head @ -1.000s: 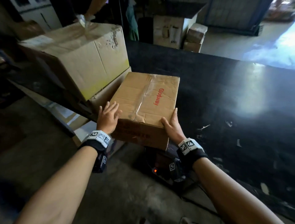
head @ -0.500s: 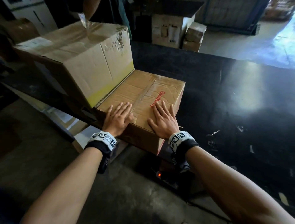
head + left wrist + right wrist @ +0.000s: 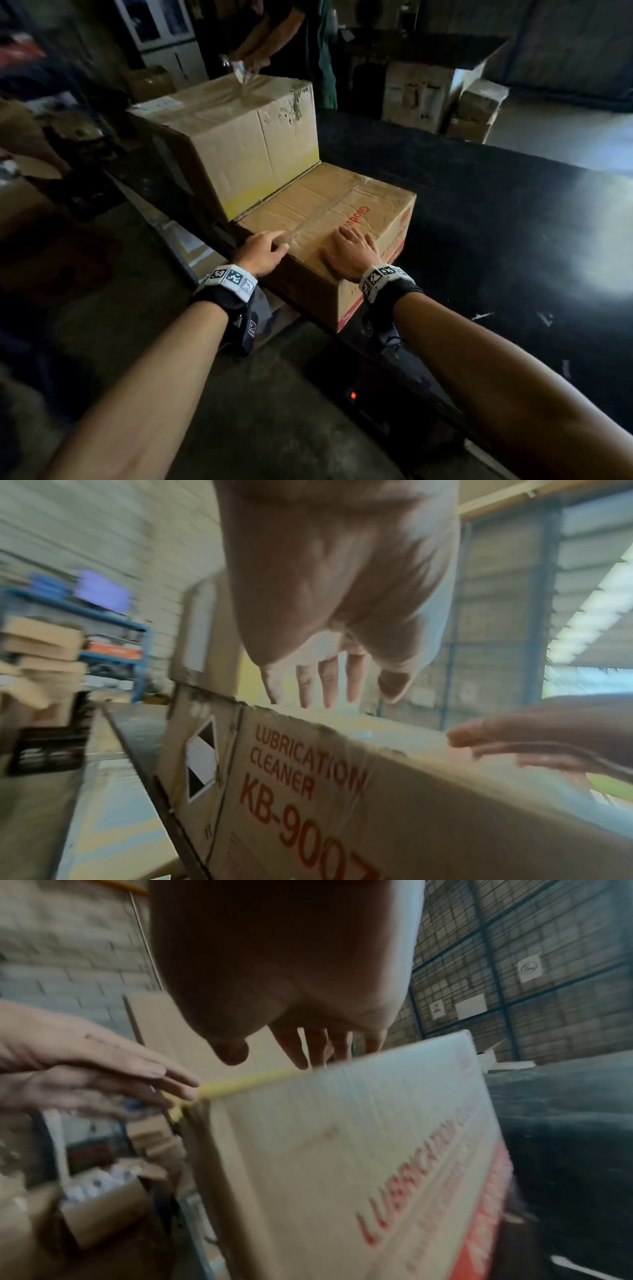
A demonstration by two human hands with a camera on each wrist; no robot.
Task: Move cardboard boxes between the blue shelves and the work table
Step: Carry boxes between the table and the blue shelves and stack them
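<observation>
A low cardboard box (image 3: 325, 212) with red print sits on the black work table (image 3: 496, 219), pushed against a taller cardboard box (image 3: 239, 137). My left hand (image 3: 262, 248) hovers with straight fingers at the low box's near left edge. My right hand (image 3: 352, 250) lies flat on its top near the front right corner. In the left wrist view the left fingers (image 3: 325, 680) hang straight just above the box top (image 3: 394, 791), which reads "LUBRICATION CLEANER". In the right wrist view the right fingers (image 3: 318, 1047) reach over the box's top edge (image 3: 342, 1137).
Another person (image 3: 291, 41) stands behind the tall box and pulls tape (image 3: 243, 73) off its top. More boxes (image 3: 476, 109) stand at the table's far end. Blue shelves (image 3: 85, 631) with boxes show in the left wrist view. A small red light (image 3: 352, 395) glows under the table.
The low box went from held at its near edge to resting on the table against the tall box. My left hand has since slid back to the near left edge.
</observation>
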